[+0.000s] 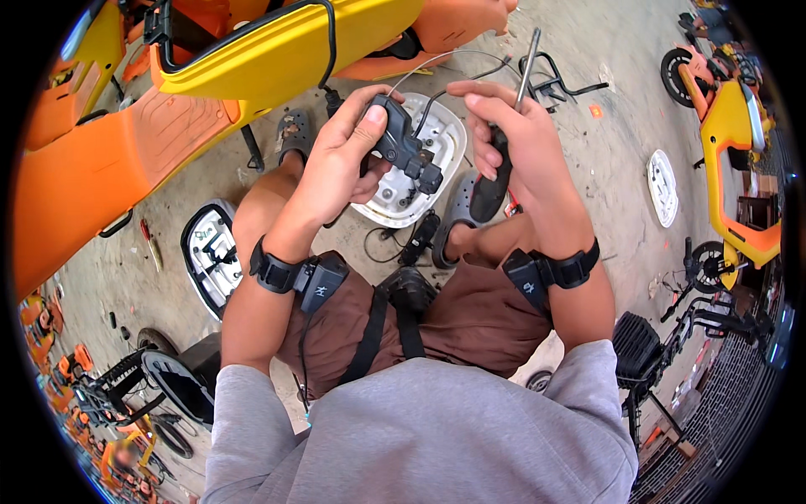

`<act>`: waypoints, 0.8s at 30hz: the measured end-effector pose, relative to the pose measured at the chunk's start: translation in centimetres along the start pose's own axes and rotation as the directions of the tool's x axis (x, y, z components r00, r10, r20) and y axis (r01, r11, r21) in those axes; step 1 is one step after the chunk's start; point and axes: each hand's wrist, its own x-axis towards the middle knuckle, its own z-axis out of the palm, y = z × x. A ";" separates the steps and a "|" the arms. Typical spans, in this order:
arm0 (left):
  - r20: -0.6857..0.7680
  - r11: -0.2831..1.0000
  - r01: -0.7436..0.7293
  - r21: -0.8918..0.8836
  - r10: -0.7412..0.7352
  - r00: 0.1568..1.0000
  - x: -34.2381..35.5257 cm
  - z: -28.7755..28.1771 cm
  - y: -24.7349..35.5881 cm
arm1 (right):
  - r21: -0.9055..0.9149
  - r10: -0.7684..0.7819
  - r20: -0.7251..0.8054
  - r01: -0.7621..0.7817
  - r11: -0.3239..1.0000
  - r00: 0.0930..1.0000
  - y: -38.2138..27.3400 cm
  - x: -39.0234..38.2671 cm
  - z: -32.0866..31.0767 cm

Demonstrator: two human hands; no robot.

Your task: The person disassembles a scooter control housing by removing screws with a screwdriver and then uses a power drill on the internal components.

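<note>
My left hand (340,151) is closed around a black brake lever assembly (400,141), its thumb pressed on top. A thin black cable (423,116) rises from this part and bends toward my right fingertips; whether they touch it I cannot tell. In my right hand (529,139) is a screwdriver (490,191), its dark handle against the palm and its metal shaft pointing up and away. The index finger and thumb of that hand stretch forward. Below the lever, a white oval shell (454,139) lies on the floor between my feet, with small dark parts inside.
A yellow and orange scooter body (285,59) spans the upper left, close to my left hand. Another white-rimmed shell (195,244) rests by my left leg, near a red-handled tool (151,244). A white cover (662,189) and a yellow scooter frame (718,168) are at right.
</note>
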 end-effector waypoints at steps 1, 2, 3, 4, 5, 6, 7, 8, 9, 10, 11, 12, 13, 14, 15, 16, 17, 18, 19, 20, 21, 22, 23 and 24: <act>0.007 0.998 0.033 -0.057 -0.033 0.999 0.0 -0.2 0.3 | 0.047 0.020 0.013 -0.021 0.999 1.000 -0.2 0.0 0.0; 0.011 0.994 0.048 -0.097 -0.047 0.999 0.0 -0.3 0.4 | 0.094 0.040 0.028 -0.042 0.995 0.999 -0.3 -0.1 -0.1; 0.016 0.989 0.063 -0.137 -0.061 0.998 0.1 -0.4 0.4 | 0.141 0.059 0.043 -0.065 0.988 0.997 -0.3 0.0 -0.2; 0.025 0.981 0.080 -0.176 -0.076 0.997 0.1 -0.5 0.4 | 0.150 0.035 0.110 -0.051 0.987 0.993 -0.2 0.2 -0.6; 0.048 0.970 0.105 -0.219 -0.097 0.994 0.2 -0.7 0.4 | 0.167 0.044 0.096 -0.060 0.984 0.994 -0.2 0.3 -0.6; 0.073 0.956 0.132 -0.261 -0.117 0.990 0.2 -0.8 0.4 | 0.186 0.054 0.081 -0.068 0.980 0.995 -0.3 0.2 -0.4; 0.100 0.942 0.156 -0.298 -0.132 0.986 0.2 -0.9 0.5 | 0.204 0.058 0.067 -0.071 0.976 0.996 -0.5 0.2 -0.2; 0.114 0.917 0.184 -0.355 -0.154 0.982 0.2 -0.7 0.7 | 0.214 0.051 0.090 -0.069 0.974 0.995 -0.4 0.2 -0.6; 0.207 0.894 0.209 -0.398 -0.134 0.969 0.4 -1.2 0.3 | 0.209 0.063 0.096 -0.082 0.975 0.993 -0.3 0.3 -0.9; 0.239 0.855 0.239 -0.461 -0.139 0.961 0.4 -1.2 0.5 | 0.209 0.071 0.100 -0.090 0.974 0.992 -0.2 0.3 -1.1; 0.274 0.811 0.272 -0.518 -0.144 0.951 0.3 -1.0 0.6 | 0.210 0.078 0.102 -0.098 0.973 0.992 -0.1 0.4 -1.3; 0.324 0.775 0.298 -0.557 -0.128 0.937 0.4 -1.1 0.5 | 0.226 0.068 0.116 -0.093 0.970 0.991 -0.1 0.4 -1.3; 0.353 0.731 0.328 -0.598 -0.126 0.927 0.4 -1.4 0.3 | 0.222 0.082 0.113 -0.106 0.969 0.990 0.0 0.5 -1.1; 0.377 0.652 0.358 -0.669 -0.118 0.919 0.4 -1.7 -0.1 | 0.220 0.097 0.108 -0.119 0.968 0.989 0.1 0.6 -0.9; 0.400 0.564 0.388 -0.729 -0.109 0.910 0.5 -2.0 -0.3 | 0.217 0.111 0.102 -0.131 0.967 0.989 0.0 0.6 -0.6; 0.409 0.516 0.410 -0.752 -0.122 0.904 0.5 -2.2 -0.6 | 0.236 0.144 0.119 -0.169 0.957 0.982 0.1 0.6 -0.6; 0.457 0.520 0.431 -0.738 -0.085 0.885 0.8 -2.5 -1.0 | 0.225 0.150 0.131 -0.177 0.958 0.980 0.1 0.6 -0.5; 0.503 0.524 0.451 -0.723 -0.049 0.863 1.2 -2.9 -1.4 | 0.213 0.158 0.144 -0.186 0.959 0.977 0.0 0.6 -0.3; 0.547 0.521 0.473 -0.711 -0.012 0.837 1.4 -3.0 -1.6 | 0.197 0.173 0.153 -0.201 0.960 0.973 -0.1 0.5 -0.2; 0.547 0.539 0.476 -0.695 -0.033 0.837 1.5 -3.0 -1.6 | 0.158 0.166 0.144 -0.188 0.969 0.976 -0.2 0.4 0.0; 0.532 0.530 0.479 -0.700 -0.060 0.844 1.5 -2.9 -1.7 | 0.146 0.163 0.148 -0.185 0.972 0.975 -0.1 0.3 0.0; 0.516 0.521 0.479 -0.706 -0.085 0.852 1.3 -2.7 -1.6 | 0.131 0.161 0.154 -0.182 0.975 0.975 0.0 0.4 -0.1; 0.498 0.512 0.478 -0.714 -0.109 0.860 1.2 -2.5 -1.6 | 0.116 0.160 0.162 -0.180 0.977 0.974 0.1 0.4 -0.1; 0.514 0.528 0.485 -0.697 -0.104 0.852 1.2 -2.3 -1.6 | 0.108 0.150 0.168 -0.169 0.980 0.974 0.2 0.4 0.0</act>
